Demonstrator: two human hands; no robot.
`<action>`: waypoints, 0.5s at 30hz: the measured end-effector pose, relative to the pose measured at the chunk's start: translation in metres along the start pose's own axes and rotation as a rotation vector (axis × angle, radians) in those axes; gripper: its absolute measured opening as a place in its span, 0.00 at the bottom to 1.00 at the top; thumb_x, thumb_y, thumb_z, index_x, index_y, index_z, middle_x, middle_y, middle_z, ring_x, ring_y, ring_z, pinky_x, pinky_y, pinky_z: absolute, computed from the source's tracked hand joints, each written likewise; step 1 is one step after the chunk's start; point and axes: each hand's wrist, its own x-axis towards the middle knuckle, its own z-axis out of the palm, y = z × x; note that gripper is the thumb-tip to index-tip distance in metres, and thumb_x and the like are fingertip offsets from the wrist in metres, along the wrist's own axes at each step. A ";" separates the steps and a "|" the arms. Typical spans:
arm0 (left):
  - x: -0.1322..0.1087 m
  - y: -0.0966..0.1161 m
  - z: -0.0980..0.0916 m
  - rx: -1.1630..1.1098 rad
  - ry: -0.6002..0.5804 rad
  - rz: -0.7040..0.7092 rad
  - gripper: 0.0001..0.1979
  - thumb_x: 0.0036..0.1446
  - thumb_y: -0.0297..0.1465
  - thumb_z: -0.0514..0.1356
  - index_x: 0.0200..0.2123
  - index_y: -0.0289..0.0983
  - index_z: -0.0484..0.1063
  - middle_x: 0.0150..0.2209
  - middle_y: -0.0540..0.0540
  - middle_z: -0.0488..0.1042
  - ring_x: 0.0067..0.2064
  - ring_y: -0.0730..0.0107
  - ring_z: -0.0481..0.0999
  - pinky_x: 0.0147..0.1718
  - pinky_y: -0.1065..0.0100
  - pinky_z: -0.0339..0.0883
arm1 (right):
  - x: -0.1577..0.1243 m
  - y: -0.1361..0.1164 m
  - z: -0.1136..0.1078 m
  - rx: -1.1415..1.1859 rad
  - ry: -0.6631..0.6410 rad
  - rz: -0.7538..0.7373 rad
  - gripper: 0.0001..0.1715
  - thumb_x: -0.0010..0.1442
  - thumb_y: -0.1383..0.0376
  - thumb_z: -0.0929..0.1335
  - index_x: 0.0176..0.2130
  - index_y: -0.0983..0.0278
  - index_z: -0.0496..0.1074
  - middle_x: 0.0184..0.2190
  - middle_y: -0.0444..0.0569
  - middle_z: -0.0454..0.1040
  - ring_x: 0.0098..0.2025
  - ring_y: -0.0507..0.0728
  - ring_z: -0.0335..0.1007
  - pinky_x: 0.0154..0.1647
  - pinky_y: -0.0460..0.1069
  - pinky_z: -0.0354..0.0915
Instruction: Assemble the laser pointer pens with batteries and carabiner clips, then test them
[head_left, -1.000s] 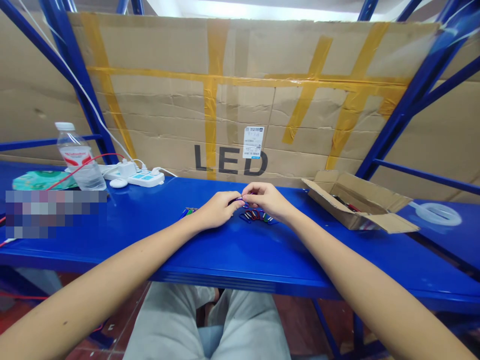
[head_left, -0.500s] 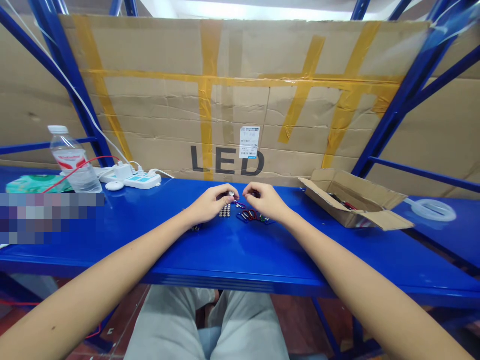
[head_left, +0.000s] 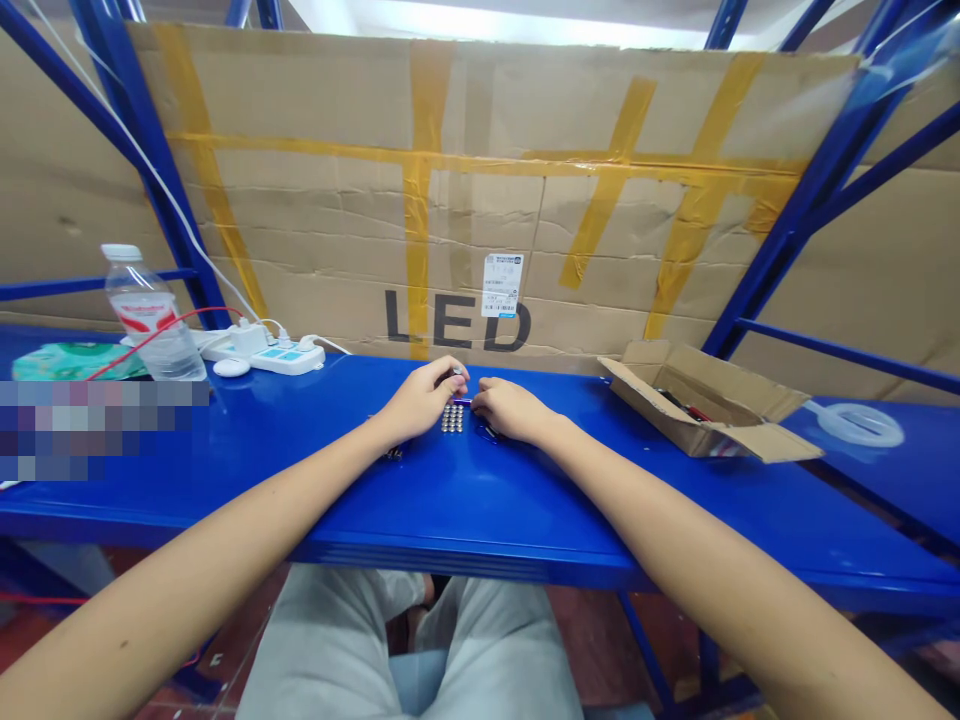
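My left hand (head_left: 426, 400) is closed in a pinch on a small silvery round piece (head_left: 457, 371) at its fingertips. Between the two hands shows a slim purple-blue carabiner (head_left: 462, 402). The closed fingers of my right hand (head_left: 510, 408) are at the carabiner's right end, gripping it. Just below the fingertips, several small silvery round pieces (head_left: 452, 419) stand in tidy rows on the blue table (head_left: 450, 510). More blue carabiners (head_left: 487, 432) lie partly hidden under my right hand. A few small dark metal parts (head_left: 393, 454) lie below my left wrist.
On the right stands an open cardboard box (head_left: 697, 400) with tools inside, beside a coil of clear tubing (head_left: 861, 425). A water bottle (head_left: 154, 325), a white power strip (head_left: 285, 357) and a green packet (head_left: 67, 362) are on the left. Cardboard (head_left: 337, 230) walls the back.
My right hand has moved left and down, closer to my left hand, and now covers most of the lying carabiners. The carabiner between the hands has shifted slightly left. The view has shifted a little.
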 end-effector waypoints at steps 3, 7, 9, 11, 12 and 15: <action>0.000 0.001 0.000 -0.016 0.007 0.001 0.06 0.60 0.32 0.57 0.37 0.37 0.71 0.32 0.47 0.74 0.35 0.67 0.72 0.38 0.66 0.65 | 0.001 0.003 0.001 0.011 -0.014 -0.024 0.10 0.60 0.73 0.65 0.36 0.68 0.76 0.38 0.56 0.71 0.38 0.57 0.67 0.37 0.48 0.59; 0.000 0.002 0.000 -0.014 0.013 0.009 0.06 0.61 0.32 0.57 0.37 0.37 0.71 0.31 0.48 0.74 0.34 0.68 0.72 0.38 0.66 0.65 | 0.001 0.008 0.003 0.099 -0.025 -0.059 0.08 0.57 0.75 0.65 0.34 0.68 0.73 0.36 0.54 0.71 0.36 0.56 0.66 0.37 0.48 0.59; 0.000 0.002 -0.001 -0.001 0.009 0.011 0.06 0.61 0.32 0.56 0.37 0.37 0.71 0.31 0.47 0.74 0.34 0.68 0.72 0.37 0.66 0.65 | 0.000 0.011 0.003 0.148 -0.028 -0.070 0.08 0.56 0.76 0.65 0.33 0.67 0.72 0.36 0.53 0.71 0.36 0.55 0.64 0.37 0.48 0.59; -0.001 0.001 -0.001 0.019 0.003 0.010 0.06 0.61 0.32 0.56 0.38 0.37 0.71 0.31 0.47 0.74 0.35 0.67 0.73 0.36 0.67 0.65 | -0.002 0.013 0.001 0.213 0.005 -0.058 0.07 0.56 0.76 0.65 0.33 0.67 0.71 0.35 0.52 0.70 0.36 0.55 0.64 0.37 0.48 0.59; -0.001 0.001 -0.001 0.028 -0.004 0.009 0.07 0.62 0.33 0.55 0.38 0.37 0.71 0.31 0.47 0.74 0.34 0.68 0.72 0.36 0.67 0.65 | -0.003 0.013 -0.001 0.260 0.047 -0.039 0.06 0.56 0.75 0.65 0.33 0.67 0.70 0.34 0.51 0.70 0.36 0.55 0.64 0.37 0.48 0.59; -0.002 0.002 0.000 0.050 -0.036 0.008 0.08 0.63 0.33 0.54 0.38 0.36 0.70 0.31 0.48 0.74 0.32 0.70 0.71 0.34 0.68 0.64 | -0.011 0.011 -0.014 0.446 0.258 0.041 0.04 0.59 0.73 0.64 0.33 0.66 0.68 0.33 0.49 0.69 0.35 0.54 0.64 0.37 0.48 0.59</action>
